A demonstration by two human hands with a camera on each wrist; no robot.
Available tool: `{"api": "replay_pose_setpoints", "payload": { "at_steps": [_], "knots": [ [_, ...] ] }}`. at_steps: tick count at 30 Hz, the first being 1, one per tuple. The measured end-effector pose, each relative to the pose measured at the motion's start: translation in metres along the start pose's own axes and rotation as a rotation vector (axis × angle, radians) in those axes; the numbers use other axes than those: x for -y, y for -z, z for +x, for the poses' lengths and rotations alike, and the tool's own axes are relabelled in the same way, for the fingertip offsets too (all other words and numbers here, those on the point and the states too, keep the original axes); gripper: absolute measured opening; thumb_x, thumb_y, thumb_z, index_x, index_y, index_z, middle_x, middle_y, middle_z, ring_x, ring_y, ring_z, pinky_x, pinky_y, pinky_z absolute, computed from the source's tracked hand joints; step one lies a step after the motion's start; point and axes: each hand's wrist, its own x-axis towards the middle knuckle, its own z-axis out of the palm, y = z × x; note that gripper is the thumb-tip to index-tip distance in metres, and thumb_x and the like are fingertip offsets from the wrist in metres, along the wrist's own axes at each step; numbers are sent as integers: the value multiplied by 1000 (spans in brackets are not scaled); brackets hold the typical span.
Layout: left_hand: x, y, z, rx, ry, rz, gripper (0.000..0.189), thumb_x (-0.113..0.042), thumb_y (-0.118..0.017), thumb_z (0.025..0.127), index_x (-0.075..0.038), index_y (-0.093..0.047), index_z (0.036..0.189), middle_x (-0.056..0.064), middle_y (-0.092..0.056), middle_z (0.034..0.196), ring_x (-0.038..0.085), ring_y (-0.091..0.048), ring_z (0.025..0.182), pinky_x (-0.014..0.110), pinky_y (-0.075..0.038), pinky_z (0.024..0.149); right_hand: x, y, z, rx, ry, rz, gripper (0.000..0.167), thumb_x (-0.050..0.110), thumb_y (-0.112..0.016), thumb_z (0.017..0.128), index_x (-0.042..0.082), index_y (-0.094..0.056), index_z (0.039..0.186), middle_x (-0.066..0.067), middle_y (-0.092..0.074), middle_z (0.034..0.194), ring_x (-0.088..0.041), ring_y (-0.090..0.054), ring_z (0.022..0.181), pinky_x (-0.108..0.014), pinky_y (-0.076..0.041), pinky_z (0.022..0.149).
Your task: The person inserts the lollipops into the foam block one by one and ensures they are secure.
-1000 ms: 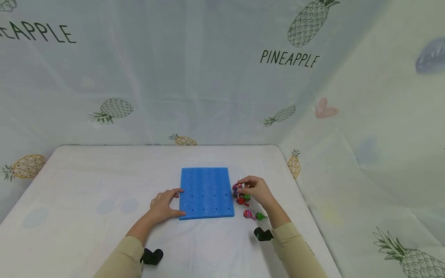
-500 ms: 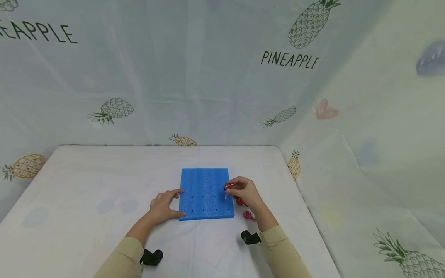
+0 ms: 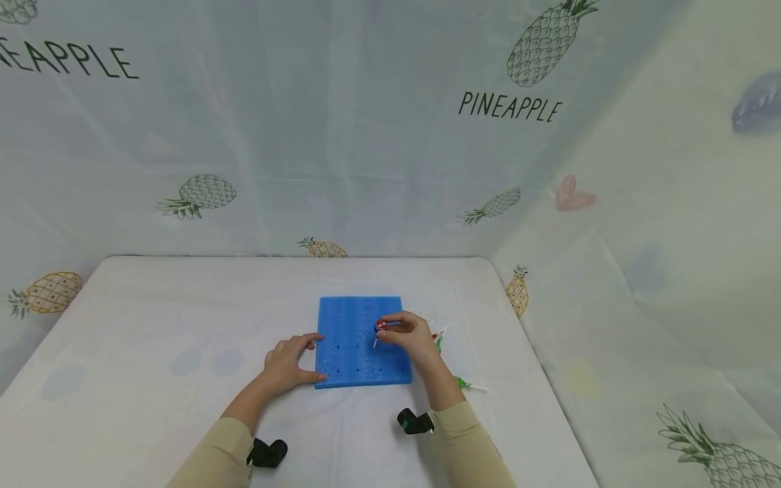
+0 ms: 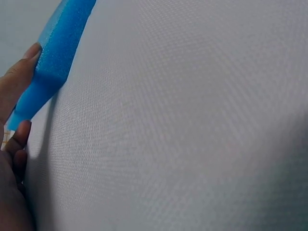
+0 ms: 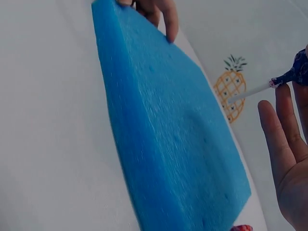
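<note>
Pineapple-print cloth (image 3: pixel 390 135): backs white table (image 3: pixel 183 312).
Blue block (image 3: pixel 348 315): flat on table.
Left hand (image 3: pixel 285 364): thumb, forefinger spread on its nine o'clock edge, presumably steadying it.
Right hand (image 3: pixel 410 337): fingers pinch lollipop (image 3: pixel 381 325) above block, stick free below.
Other lollipops (image 3: pixel 462 383): three o'clock, seemingly for easy reach.

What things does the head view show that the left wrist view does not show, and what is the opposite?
Only the head view: the right hand holding a lollipop, a green lollipop on the table, and both sleeves.

Only the left wrist view: the fine weave of the table's surface, seen close.

Both: the blue board and the left hand touching it.
</note>
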Motion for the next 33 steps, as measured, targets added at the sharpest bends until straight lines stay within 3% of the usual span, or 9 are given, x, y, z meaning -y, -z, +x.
{"api": "replay_pose_setpoints", "payload": {
  "at_steps": [7,13,18,25,33],
  "knots": [
    [3,-6,-2,1,22,9,81,-45,-87,68,-19,-53,137,1,-58,115,30,-46,109,46,-34,80,-14,-17,3,-19,-8,26,30,4,-80,80,-1,-70,108,-11,-72,94,-19,-70,83,-35,-53,83],
    [2,-7,-2,6,47,19,81,-46,-87,67,-20,-53,136,2,-58,116,31,-45,110,48,-35,82,-23,-32,5,-7,8,42,31,7,-80,81,-1,-71,109,-11,-72,100,-20,-70,87,-36,-53,83],
    [0,-5,-2,7,38,17,81,-47,-87,67,-19,-53,136,4,-59,117,33,-46,112,52,-35,85,-24,-43,8,-23,-27,42,31,7,-80,81,0,-72,110,-11,-71,105,-18,-70,92,-35,-51,87],
    [2,-4,2,6,29,43,81,-51,-86,67,-20,-54,135,3,-60,117,33,-47,112,52,-36,85,-10,-57,9,-14,-39,31,30,3,-77,82,-1,-71,111,-13,-70,108,-18,-70,92,-37,-49,92],
    [6,-4,5,1,24,54,81,-51,-86,66,-21,-54,135,1,-60,116,31,-48,110,50,-37,83,10,-71,4,-21,-41,-21,28,3,-76,83,-2,-71,110,-11,-71,104,-18,-70,92,-36,-51,88]
  ]
}}
